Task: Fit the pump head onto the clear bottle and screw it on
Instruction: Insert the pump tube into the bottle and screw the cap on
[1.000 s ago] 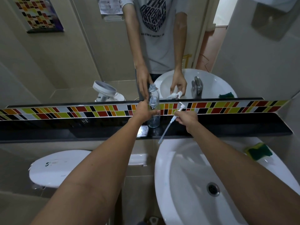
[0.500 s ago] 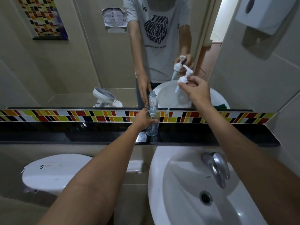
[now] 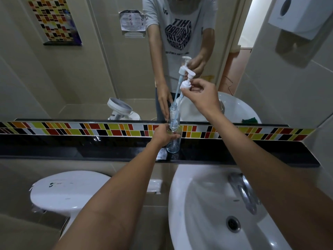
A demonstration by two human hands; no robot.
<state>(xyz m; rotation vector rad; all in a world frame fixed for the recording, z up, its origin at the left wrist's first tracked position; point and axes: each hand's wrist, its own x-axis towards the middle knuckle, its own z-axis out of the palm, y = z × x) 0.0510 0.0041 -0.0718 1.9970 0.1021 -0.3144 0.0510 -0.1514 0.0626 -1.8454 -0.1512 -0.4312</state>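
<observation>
Two hands share this work. My left hand (image 3: 164, 135) wraps the clear bottle (image 3: 173, 137), upright on the black ledge (image 3: 252, 150). My right hand (image 3: 201, 95) pinches the pump head (image 3: 187, 82) above the bottle, up and slightly right of its open neck, tube slanting down toward it. Nothing blocks; the sink (image 3: 183, 195) is below the bottle.

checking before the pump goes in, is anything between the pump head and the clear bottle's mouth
Nothing visible. The right hand holds the white plastic pump head above the clear plastic bottle, which the left hand steadies; the neck looks open.
</observation>
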